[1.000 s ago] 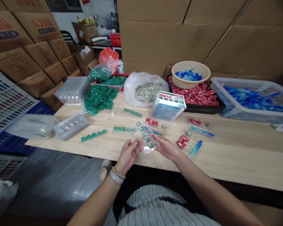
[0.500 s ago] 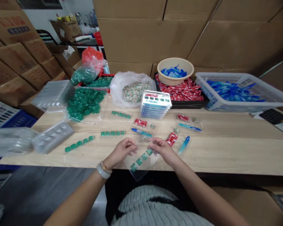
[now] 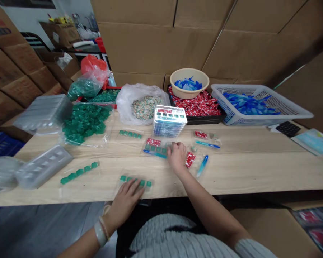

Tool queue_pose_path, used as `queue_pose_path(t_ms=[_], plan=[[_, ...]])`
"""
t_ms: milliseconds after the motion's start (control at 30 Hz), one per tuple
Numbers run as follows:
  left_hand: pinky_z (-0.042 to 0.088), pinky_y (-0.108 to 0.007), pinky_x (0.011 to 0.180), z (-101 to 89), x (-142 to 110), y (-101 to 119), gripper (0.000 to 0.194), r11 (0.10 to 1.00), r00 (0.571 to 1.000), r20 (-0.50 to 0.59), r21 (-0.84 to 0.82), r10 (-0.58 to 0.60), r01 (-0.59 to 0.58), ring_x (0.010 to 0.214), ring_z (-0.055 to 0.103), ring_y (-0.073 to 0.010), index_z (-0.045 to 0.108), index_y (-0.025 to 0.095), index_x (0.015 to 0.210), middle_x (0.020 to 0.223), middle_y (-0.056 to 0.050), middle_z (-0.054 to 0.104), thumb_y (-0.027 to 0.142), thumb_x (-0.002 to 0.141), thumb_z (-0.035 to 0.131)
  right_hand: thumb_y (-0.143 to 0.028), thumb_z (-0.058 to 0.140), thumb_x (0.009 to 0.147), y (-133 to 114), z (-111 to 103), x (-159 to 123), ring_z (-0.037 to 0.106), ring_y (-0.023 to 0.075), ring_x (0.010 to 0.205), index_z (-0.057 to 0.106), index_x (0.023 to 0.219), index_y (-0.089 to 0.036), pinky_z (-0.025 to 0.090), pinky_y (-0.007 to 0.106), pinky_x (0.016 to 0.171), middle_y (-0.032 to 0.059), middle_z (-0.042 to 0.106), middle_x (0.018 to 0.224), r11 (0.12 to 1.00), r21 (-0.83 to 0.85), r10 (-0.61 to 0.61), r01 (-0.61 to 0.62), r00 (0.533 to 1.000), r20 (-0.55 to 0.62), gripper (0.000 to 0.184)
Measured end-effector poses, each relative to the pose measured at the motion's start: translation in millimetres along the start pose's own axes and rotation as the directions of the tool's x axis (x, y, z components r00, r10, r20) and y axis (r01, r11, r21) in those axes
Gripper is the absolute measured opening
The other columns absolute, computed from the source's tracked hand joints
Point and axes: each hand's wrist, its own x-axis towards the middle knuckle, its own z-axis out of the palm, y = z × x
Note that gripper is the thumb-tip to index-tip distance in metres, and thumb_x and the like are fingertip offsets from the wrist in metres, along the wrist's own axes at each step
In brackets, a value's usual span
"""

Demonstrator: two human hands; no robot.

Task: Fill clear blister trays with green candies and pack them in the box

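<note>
My left hand (image 3: 126,200) lies flat, fingers stretched out, on a clear strip of green squares (image 3: 140,182) at the table's near edge. My right hand (image 3: 177,156) reaches forward with bent fingers that press the right end of a clear bag of green squares (image 3: 154,147). That bag lies on the table over a red packet (image 3: 153,141) and a blue pen (image 3: 153,153). Just right of this hand lie another red packet (image 3: 190,159) and a second blue pen (image 3: 202,165). A stack of filled clear trays (image 3: 169,121) stands right behind.
On the wooden table (image 3: 258,168) are more green strips (image 3: 79,172), empty clear trays (image 3: 41,166), a heap of green squares (image 3: 83,122), a white bag of small pieces (image 3: 144,104), a beige bowl (image 3: 190,83), red packets (image 3: 201,105) and a white basket of blue pens (image 3: 255,104). Cardboard boxes stand behind.
Both hands held the clear bag of green squares over the table edge. Now the bag lies further back under my right hand. My left hand has dropped onto another green strip.
</note>
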Motion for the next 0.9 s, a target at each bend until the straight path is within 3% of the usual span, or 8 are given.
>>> queue_pose_path(t_ms=[100, 233, 433, 500, 567, 700, 833, 900], plan=[[0.037, -0.044, 0.092, -0.6, -1.0, -3.7, 0.042, 0.996, 0.998, -0.021, -0.059, 0.062, -0.064, 0.116, 0.037, -0.0257, 0.049, 0.029, 0.117, 0.127, -0.006, 0.045, 0.013, 0.079, 0.045, -0.033, 0.045, 0.079, -6.3, 1.7, -5.6, 0.032, 0.0334, 0.115, 0.055, 0.11, -0.019, 0.025, 0.048, 0.089, 0.0143, 0.032, 0.133, 0.961, -0.21, -0.183, 0.183, 0.983, 0.017, 0.035], [0.036, -0.046, 0.094, -5.8, 0.5, -13.6, 0.046, 0.981, 0.994, -0.033, -0.161, 0.105, -0.109, 0.12, 0.032, -0.0259, 0.047, 0.026, 0.119, 0.129, -0.007, 0.042, 0.008, 0.077, 0.042, -0.047, 0.041, 0.081, -13.0, 12.6, -4.2, 0.022, 0.0299, 0.124, 0.045, 0.122, -0.025, 0.014, 0.048, 0.098, 0.0079, 0.033, 0.136, 0.834, -0.193, -0.461, 0.517, 0.845, 0.273, 0.047], [0.03, -0.048, 0.099, -33.6, 11.3, -28.4, 0.048, 0.84, 0.987, -0.161, -0.537, -0.022, -0.069, 0.122, 0.032, -0.0237, 0.051, 0.026, 0.117, 0.129, -0.007, 0.043, 0.003, 0.076, 0.04, -0.047, 0.04, 0.082, -15.8, 34.2, -1.6, 0.024, 0.0302, 0.124, 0.041, 0.126, -0.023, 0.014, 0.049, 0.099, 0.01, 0.033, 0.136, 0.847, -0.192, -0.413, 0.495, 0.841, 0.349, 0.051], [0.031, -0.046, 0.099, -49.7, 20.7, -33.8, 0.038, 0.617, 0.946, -0.175, -0.787, -0.271, 0.031, 0.119, 0.037, -0.0236, 0.056, 0.027, 0.111, 0.125, -0.006, 0.048, 0.011, 0.079, 0.044, -0.045, 0.042, 0.082, -19.4, 29.4, 1.2, 0.025, 0.0291, 0.124, 0.041, 0.126, -0.023, 0.013, 0.05, 0.1, 0.0096, 0.034, 0.135, 0.842, -0.116, -0.45, 0.528, 0.803, 0.391, 0.049], [0.037, -0.044, 0.094, -65.1, 33.6, -38.7, 0.029, 0.192, 0.853, -0.035, -0.978, -0.52, 0.077, 0.112, 0.045, -0.0243, 0.059, 0.026, 0.106, 0.119, -0.007, 0.053, 0.02, 0.079, 0.049, -0.043, 0.043, 0.082, -24.8, 16.7, 4.6, 0.028, 0.0285, 0.123, 0.043, 0.124, -0.022, 0.014, 0.05, 0.1, 0.0094, 0.04, 0.132, 0.862, -0.02, -0.459, 0.506, 0.797, 0.394, 0.047], [0.045, -0.039, 0.085, -81.2, 67.8, -36.8, 0.028, -0.533, 0.818, 0.287, -0.846, -0.499, -0.028, 0.103, 0.053, -0.0229, 0.058, 0.023, 0.103, 0.112, -0.006, 0.057, 0.025, 0.075, 0.058, -0.043, 0.041, 0.082, -28.0, -20.2, -3.3, 0.041, 0.0255, 0.111, 0.05, 0.117, -0.022, 0.029, 0.044, 0.094, 0.0092, 0.052, 0.118, 0.917, 0.327, -0.32, 0.23, 0.912, 0.255, 0.042], [0.044, -0.034, 0.086, -73.1, 105.8, -8.3, 0.029, -0.7, 0.852, 0.333, -0.713, -0.403, -0.052, 0.099, 0.055, -0.0182, 0.057, 0.023, 0.1, 0.108, -0.003, 0.058, 0.02, 0.072, 0.061, -0.05, 0.045, 0.077, -9.1, -43.9, -32.6, 0.056, 0.018, 0.072, 0.056, 0.104, -0.021, 0.045, 0.034, 0.066, 0.0066, 0.061, 0.089, 0.651, 0.666, -0.078, -0.365, 0.841, 0.536, 0.041], [0.045, -0.034, 0.085, -65.8, 122.0, 11.7, 0.029, -0.699, 0.862, 0.328, -0.713, -0.387, -0.043, 0.099, 0.054, -0.0171, 0.057, 0.024, 0.101, 0.109, -0.002, 0.057, 0.02, 0.073, 0.06, -0.051, 0.048, 0.074, 5.6, -53.2, -39.5, 0.055, 0.0154, 0.067, 0.055, 0.105, -0.02, 0.045, 0.031, 0.061, 0.0062, 0.059, 0.087, 0.51, 0.717, 0.037, -0.475, 0.845, 0.533, 0.044]])
